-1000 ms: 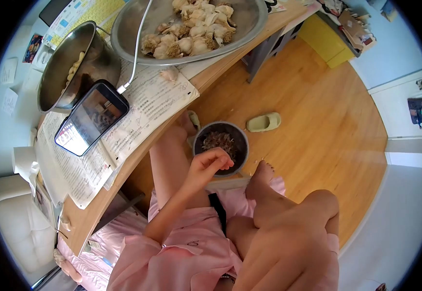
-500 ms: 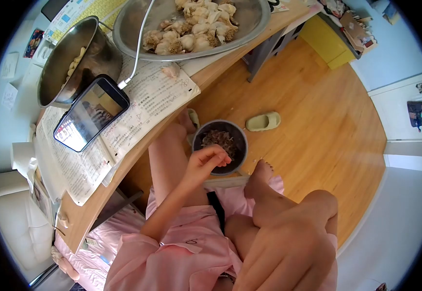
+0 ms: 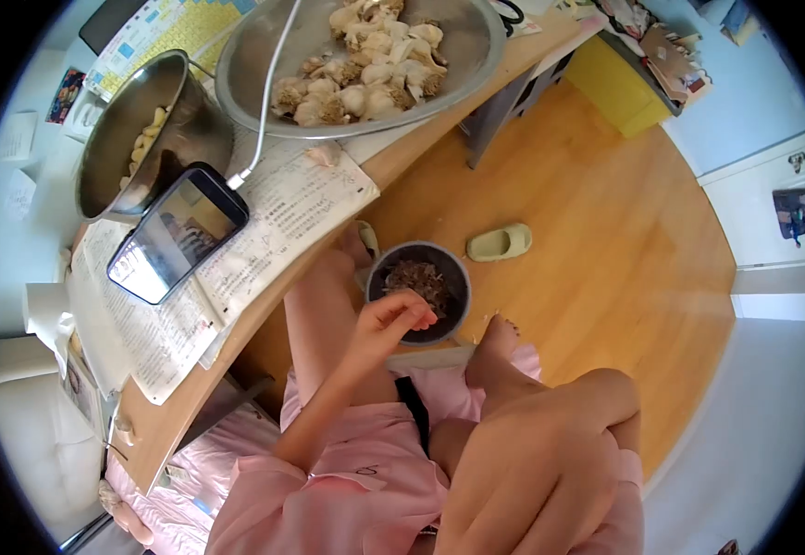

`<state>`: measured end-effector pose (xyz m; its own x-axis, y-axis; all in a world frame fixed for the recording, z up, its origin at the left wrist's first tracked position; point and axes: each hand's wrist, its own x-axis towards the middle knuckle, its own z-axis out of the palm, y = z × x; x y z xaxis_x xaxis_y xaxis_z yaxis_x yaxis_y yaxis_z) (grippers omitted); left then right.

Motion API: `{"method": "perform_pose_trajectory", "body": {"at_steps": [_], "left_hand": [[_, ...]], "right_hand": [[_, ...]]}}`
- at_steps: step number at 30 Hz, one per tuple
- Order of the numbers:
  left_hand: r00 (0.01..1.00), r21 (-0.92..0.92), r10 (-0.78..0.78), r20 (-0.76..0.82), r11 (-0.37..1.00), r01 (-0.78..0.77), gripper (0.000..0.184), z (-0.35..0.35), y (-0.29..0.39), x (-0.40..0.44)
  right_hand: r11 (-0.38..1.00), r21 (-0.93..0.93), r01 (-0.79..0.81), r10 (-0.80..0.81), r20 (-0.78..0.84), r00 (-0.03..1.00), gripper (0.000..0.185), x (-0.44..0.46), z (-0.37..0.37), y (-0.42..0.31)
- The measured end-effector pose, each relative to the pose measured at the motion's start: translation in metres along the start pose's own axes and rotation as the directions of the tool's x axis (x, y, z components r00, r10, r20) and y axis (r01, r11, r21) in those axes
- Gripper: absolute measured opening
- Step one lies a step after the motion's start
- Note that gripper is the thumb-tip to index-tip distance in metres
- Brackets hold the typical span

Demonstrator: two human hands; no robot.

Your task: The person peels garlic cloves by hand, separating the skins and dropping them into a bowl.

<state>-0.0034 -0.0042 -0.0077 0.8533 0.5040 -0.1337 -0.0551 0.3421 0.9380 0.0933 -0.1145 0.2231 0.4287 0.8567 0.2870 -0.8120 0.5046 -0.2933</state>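
My left hand (image 3: 389,324) is held over the near edge of a grey bin (image 3: 463,294) on the floor, its fingers curled and pressed together. Whatever it holds, if anything, is too small to make out. Dry garlic skins (image 3: 416,280) lie in the bin. Large and close to the camera, my right hand (image 3: 532,462) shows its back, with the fingertips cut off by the lower edge. On the desk (image 3: 402,166), a wide metal basin (image 3: 481,65) holds several garlic bulbs (image 3: 379,69). Beside it, a deep metal pot (image 3: 194,129) contains peeled cloves (image 3: 148,139).
A phone (image 3: 180,231) with a white cable leans against the pot, on printed sheets (image 3: 273,213). One clove (image 3: 324,154) rests on the paper. A green slipper (image 3: 500,242) lies on the floor, and a yellow box (image 3: 615,88) stands at the back right.
The camera view has tilted slightly, so the desk and bin sit a little lower. My left hand keeps its closed pose over the bin. My right hand has shifted slightly left in view.
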Motion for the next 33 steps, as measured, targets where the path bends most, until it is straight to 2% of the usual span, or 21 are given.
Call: {"method": "perform_pose_trajectory", "body": {"at_steps": [1,2,3,5,7,9,12,13,15,18,21,24,28,30,33], "left_hand": [[0.999,0.005,0.03,-0.021,1.0,-0.03,0.014,-0.001,0.004,-0.001],[0.997,0.007,0.06,-0.041,0.998,-0.059,0.013,0.0,0.01,-0.003],[0.994,0.008,0.087,-0.06,0.996,-0.087,0.012,0.001,0.016,-0.005],[0.973,0.014,0.199,-0.113,0.98,-0.199,0.012,0.003,0.037,-0.014],[0.934,0.071,0.335,-0.128,0.942,-0.328,0.015,0.004,0.057,-0.023],[0.869,0.172,0.486,-0.094,0.867,-0.467,0.02,0.005,0.073,-0.029],[0.883,0.367,0.462,-0.086,0.839,-0.403,0.024,0.016,0.086,-0.028],[0.9,0.366,0.428,-0.085,0.853,-0.372,0.023,0.017,0.083,-0.026],[0.93,0.372,0.358,-0.081,0.877,-0.305,0.022,0.016,0.071,-0.022],[0.928,0.339,0.35,-0.128,0.895,-0.291,0.02,0.017,0.063,-0.02],[0.896,0.41,0.43,-0.113,0.841,-0.352,0.016,0.015,0.06,-0.014],[0.877,0.614,0.48,-0.027,0.7,-0.364,0.014,0.017,0.069,-0.01],[0.826,0.706,0.562,0.036,0.571,-0.419,0.015,0.02,0.063,-0.007],[0.788,0.737,0.612,0.07,0.501,-0.454,0.015,0.019,0.061,-0.006],[0.828,0.709,0.561,-0.006,0.586,-0.392,0.014,0.017,0.056,-0.01]], "right_hand": [[0.957,-0.208,-0.204,0.26,0.294,0.92,0.021,0.013,-0.015,-0.014],[0.891,-0.376,-0.255,0.405,0.405,0.82,0.017,0.02,-0.025,-0.023],[0.821,-0.509,-0.257,0.506,0.442,0.741,0.014,0.027,-0.035,-0.028],[0.669,-0.703,-0.24,0.643,0.386,0.662,0.01,0.032,-0.056,-0.03],[0.515,-0.802,-0.302,0.705,0.196,0.681,0.014,0.034,-0.09,-0.023],[0.466,-0.75,-0.469,0.7,-0.012,0.714,0.017,0.024,-0.132,-0.01],[0.46,-0.625,-0.63,0.678,-0.211,0.704,0.017,0.013,-0.168,0.001],[0.454,-0.591,-0.667,0.669,-0.268,0.693,0.017,0.011,-0.174,0.0],[0.488,-0.561,-0.669,0.672,-0.248,0.697,0.016,0.007,-0.187,0.001],[0.508,-0.54,-0.67,0.675,-0.233,0.7,0.015,0.003,-0.193,0.001],[0.498,-0.543,-0.676,0.683,-0.234,0.692,0.013,0.003,-0.194,0.001],[0.51,-0.513,-0.691,0.693,-0.23,0.683,0.012,0.002,-0.199,0.003],[0.543,-0.478,-0.69,0.695,-0.207,0.689,0.015,-0.003,-0.207,0.008],[0.609,-0.442,-0.659,0.639,-0.218,0.737,0.015,-0.003,-0.21,0.007],[0.699,-0.361,-0.618,0.552,-0.277,0.786,0.017,-0.005,-0.221,0.007]]}}
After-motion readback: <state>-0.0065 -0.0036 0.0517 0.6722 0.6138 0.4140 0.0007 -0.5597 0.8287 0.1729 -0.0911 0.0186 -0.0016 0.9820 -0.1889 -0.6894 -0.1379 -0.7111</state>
